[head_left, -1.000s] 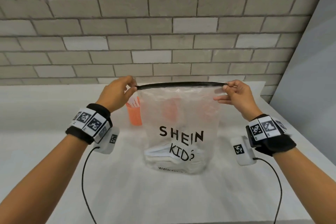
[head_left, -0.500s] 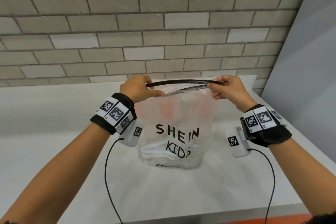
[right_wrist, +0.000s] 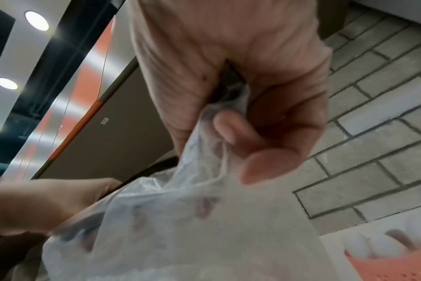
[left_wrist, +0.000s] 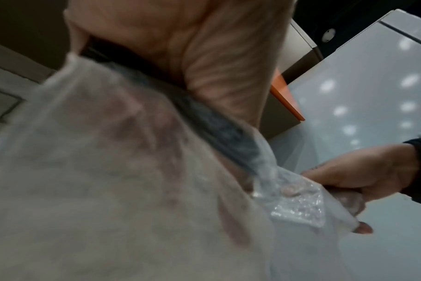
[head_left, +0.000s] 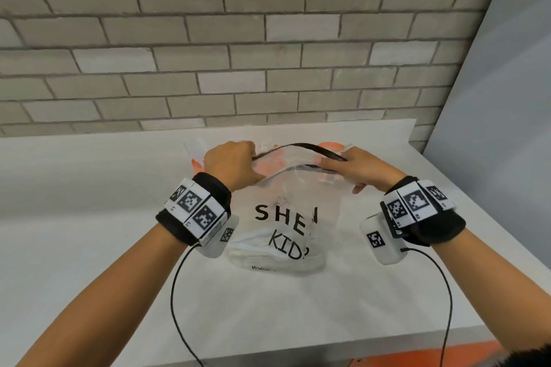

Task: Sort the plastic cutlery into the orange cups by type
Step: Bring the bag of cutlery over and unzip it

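A clear plastic zip bag (head_left: 286,197) printed "SHEIN KIDS" stands on the white counter (head_left: 89,217). White plastic cutlery (head_left: 256,244) lies at its bottom. My left hand (head_left: 252,168) pinches the left end of its black zip strip (head_left: 298,146), and my right hand (head_left: 332,164) pinches the right end. The two sides of the strip are parted, so the mouth gapes. Behind the bag, orange cups (head_left: 331,146) peek out, one with white cutlery tips (head_left: 267,143). In the right wrist view my fingers (right_wrist: 228,129) curl round the bag (right_wrist: 180,228) above an orange cup (right_wrist: 385,266).
A grey brick wall (head_left: 268,53) runs along the back of the counter, and a grey panel (head_left: 492,98) closes the right side. The counter's front edge (head_left: 328,345) lies close to me. Sensor cables (head_left: 176,307) hang from both wrists.
The zip strip was straight and taut a second ago; now its two sides are parted and bowed. Both hands have moved closer together and lower, and the bag has slumped.
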`<control>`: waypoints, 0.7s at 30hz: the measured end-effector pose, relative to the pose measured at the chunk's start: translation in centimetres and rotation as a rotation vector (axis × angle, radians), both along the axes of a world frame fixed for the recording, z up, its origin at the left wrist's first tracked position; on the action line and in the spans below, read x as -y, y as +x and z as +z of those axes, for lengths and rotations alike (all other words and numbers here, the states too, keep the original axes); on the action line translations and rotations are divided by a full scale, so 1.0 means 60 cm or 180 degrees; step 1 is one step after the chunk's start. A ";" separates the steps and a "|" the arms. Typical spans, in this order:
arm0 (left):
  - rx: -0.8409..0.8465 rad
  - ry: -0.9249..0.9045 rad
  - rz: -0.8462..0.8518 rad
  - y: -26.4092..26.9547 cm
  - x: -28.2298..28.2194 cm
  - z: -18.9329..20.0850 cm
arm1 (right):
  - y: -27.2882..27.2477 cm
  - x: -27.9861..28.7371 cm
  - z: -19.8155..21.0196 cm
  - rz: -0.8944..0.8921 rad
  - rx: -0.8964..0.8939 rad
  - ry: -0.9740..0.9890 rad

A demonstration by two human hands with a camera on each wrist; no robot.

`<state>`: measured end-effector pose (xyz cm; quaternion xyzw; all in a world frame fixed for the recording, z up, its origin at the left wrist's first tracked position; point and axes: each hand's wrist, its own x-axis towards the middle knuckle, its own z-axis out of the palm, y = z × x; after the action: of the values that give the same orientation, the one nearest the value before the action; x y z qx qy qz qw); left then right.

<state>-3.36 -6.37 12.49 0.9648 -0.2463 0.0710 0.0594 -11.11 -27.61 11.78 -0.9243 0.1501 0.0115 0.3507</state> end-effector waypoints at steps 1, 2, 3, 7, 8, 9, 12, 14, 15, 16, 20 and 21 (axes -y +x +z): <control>-0.0146 0.0280 0.0002 -0.003 -0.002 -0.006 | 0.001 -0.002 0.003 -0.0026 0.0149 0.0081; -0.0287 0.0571 -0.0002 -0.006 -0.003 -0.012 | 0.005 -0.002 0.004 -0.0067 0.0312 0.0202; -0.0392 0.0846 -0.0028 -0.009 -0.003 -0.022 | 0.007 -0.004 0.006 -0.0101 0.0507 0.0285; -0.0581 0.1240 0.0042 -0.009 0.006 -0.080 | 0.019 -0.027 -0.005 -0.0269 0.1294 0.0696; -0.0526 0.1040 0.0196 -0.004 0.007 -0.095 | 0.024 -0.034 -0.014 -0.0359 0.1235 0.1233; -0.0447 0.0803 0.0390 0.002 0.005 -0.110 | 0.027 -0.041 -0.021 -0.0470 0.1038 0.1882; -0.0573 0.0215 0.0811 0.030 -0.012 -0.147 | 0.027 -0.057 -0.039 -0.0778 0.0307 0.3743; -0.1103 -0.0332 0.0978 0.050 -0.028 -0.164 | 0.019 -0.063 -0.051 -0.0793 0.0146 0.4371; -0.1501 -0.0823 0.1063 0.058 -0.035 -0.168 | 0.013 -0.064 -0.060 -0.0698 0.0120 0.4453; -0.1979 -0.1586 0.1170 0.063 -0.041 -0.170 | 0.006 -0.063 -0.072 -0.0515 0.0052 0.4295; -0.3713 -0.4573 0.1484 0.056 -0.043 -0.164 | -0.026 -0.061 -0.144 0.0314 -0.0427 0.1278; -0.3955 -0.5005 0.1473 0.054 -0.038 -0.162 | -0.032 -0.064 -0.160 0.0341 -0.0305 0.0606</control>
<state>-0.12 -4.08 2.79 0.5434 0.1360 -0.2898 0.7760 -13.04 -23.78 2.19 -0.8919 0.1152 0.0886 0.4282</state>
